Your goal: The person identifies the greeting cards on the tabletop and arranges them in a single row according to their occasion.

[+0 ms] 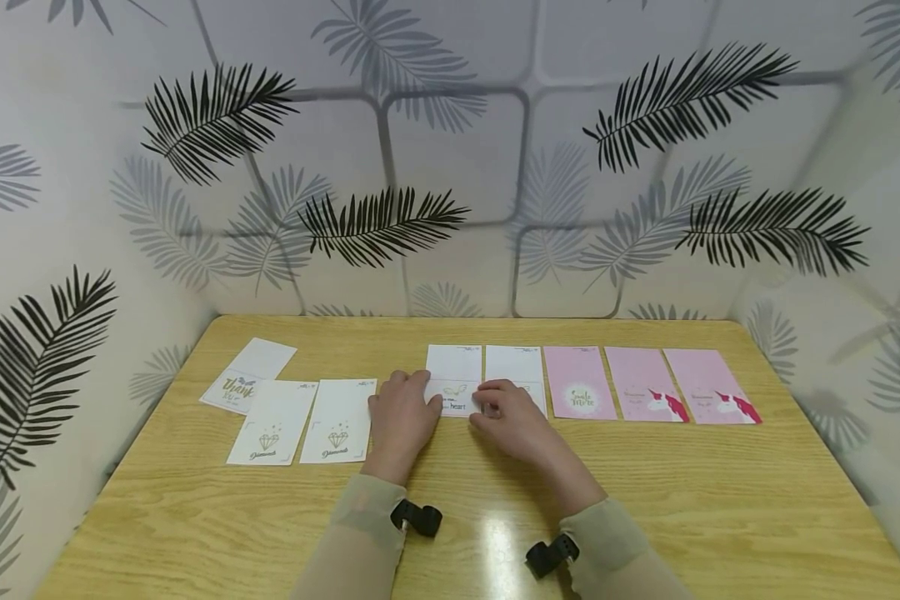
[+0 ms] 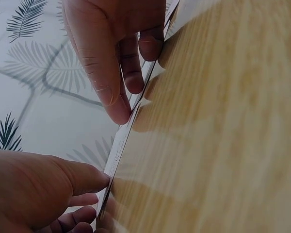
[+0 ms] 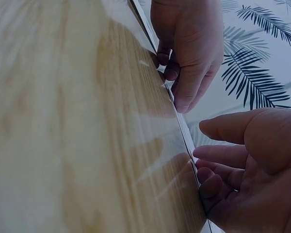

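Note:
A white folded-looking card [image 1: 455, 404] with a gold winged motif and the word "heart" lies flat on the table between both hands. My left hand [image 1: 405, 417] rests at its left side, the thumb touching the card's edge. At the card's right side is my right hand [image 1: 516, 425], fingers bent loosely by the edge and partly over the neighbouring white card [image 1: 513, 362]. In the right wrist view the right thumb [image 3: 218, 127] stands raised off the card. Seen from the left wrist, the left thumb [image 2: 89, 177] meets the card's edge.
Right of the hands, a pink "Smile" card [image 1: 579, 379] and two pink unicorn cards [image 1: 637, 375] continue the row. On the left lie two diamond cards [image 1: 270, 421] and a tilted "Thank" card [image 1: 262, 362]. A leaf-patterned wall covering [image 1: 457, 275] stands behind the wooden table [image 1: 195, 517].

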`<move>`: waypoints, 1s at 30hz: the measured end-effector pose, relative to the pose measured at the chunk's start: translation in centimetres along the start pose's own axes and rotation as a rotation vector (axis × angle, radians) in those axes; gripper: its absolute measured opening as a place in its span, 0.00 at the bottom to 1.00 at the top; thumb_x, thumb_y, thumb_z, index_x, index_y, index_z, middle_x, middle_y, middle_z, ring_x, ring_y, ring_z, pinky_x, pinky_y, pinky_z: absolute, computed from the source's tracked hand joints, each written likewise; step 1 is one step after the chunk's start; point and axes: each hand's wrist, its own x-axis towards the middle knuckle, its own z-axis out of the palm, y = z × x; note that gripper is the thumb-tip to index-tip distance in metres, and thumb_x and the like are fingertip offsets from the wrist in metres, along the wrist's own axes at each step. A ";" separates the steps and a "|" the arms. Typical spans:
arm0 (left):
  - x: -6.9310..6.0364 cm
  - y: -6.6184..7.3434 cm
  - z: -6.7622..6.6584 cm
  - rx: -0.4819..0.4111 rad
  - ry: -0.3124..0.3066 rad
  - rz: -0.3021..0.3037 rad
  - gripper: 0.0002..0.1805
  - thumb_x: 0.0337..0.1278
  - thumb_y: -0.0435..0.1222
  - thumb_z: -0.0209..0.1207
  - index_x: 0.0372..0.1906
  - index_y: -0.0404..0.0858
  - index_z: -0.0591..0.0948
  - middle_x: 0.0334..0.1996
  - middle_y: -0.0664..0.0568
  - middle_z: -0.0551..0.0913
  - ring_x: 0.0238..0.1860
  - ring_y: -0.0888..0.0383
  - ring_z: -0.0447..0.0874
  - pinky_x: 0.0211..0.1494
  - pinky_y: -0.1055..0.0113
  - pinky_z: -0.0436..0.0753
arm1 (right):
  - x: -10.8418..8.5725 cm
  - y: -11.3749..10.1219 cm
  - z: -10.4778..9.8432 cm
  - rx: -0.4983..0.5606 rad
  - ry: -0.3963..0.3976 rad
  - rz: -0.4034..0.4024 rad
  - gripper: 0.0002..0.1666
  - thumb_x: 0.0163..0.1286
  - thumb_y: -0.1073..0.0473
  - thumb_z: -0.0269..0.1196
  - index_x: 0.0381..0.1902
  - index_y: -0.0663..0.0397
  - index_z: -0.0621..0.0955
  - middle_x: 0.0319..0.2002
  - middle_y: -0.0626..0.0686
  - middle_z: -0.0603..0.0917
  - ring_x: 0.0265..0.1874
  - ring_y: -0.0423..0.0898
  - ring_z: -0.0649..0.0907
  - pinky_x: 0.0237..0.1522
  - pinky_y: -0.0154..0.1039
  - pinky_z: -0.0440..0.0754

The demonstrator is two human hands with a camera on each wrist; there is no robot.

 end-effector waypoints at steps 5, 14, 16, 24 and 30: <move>0.0 0.0 -0.1 -0.007 0.005 0.007 0.25 0.76 0.44 0.69 0.71 0.40 0.85 0.62 0.39 0.85 0.61 0.38 0.83 0.60 0.37 0.78 | 0.0 0.1 0.1 0.019 0.002 -0.004 0.22 0.79 0.61 0.69 0.66 0.68 0.86 0.70 0.62 0.81 0.63 0.59 0.83 0.66 0.57 0.81; -0.2 0.2 -0.3 -0.041 0.009 0.000 0.26 0.74 0.43 0.70 0.70 0.39 0.85 0.60 0.38 0.85 0.61 0.37 0.83 0.61 0.37 0.77 | 0.1 0.0 -0.1 0.031 0.104 0.008 0.19 0.76 0.65 0.68 0.62 0.66 0.88 0.65 0.63 0.84 0.62 0.62 0.84 0.65 0.58 0.82; -0.2 0.2 -0.3 -0.048 0.011 0.000 0.25 0.74 0.43 0.71 0.70 0.39 0.85 0.60 0.38 0.84 0.61 0.37 0.83 0.60 0.37 0.77 | -0.1 0.0 -0.2 0.004 0.135 0.027 0.19 0.75 0.66 0.68 0.61 0.65 0.89 0.64 0.63 0.85 0.64 0.64 0.83 0.66 0.59 0.80; -0.3 0.2 -0.2 -0.056 0.023 0.008 0.24 0.74 0.42 0.70 0.69 0.40 0.86 0.60 0.38 0.84 0.60 0.37 0.83 0.59 0.37 0.77 | -0.3 0.1 -0.4 -0.123 0.143 0.023 0.23 0.67 0.74 0.65 0.59 0.67 0.89 0.63 0.65 0.85 0.63 0.68 0.81 0.66 0.61 0.78; -0.2 0.2 -0.2 -0.046 0.022 -0.002 0.24 0.74 0.43 0.70 0.70 0.40 0.86 0.60 0.38 0.84 0.60 0.38 0.82 0.60 0.38 0.77 | -0.2 0.3 -0.4 -0.136 0.127 0.020 0.26 0.65 0.78 0.62 0.60 0.67 0.89 0.64 0.65 0.85 0.65 0.68 0.80 0.68 0.60 0.77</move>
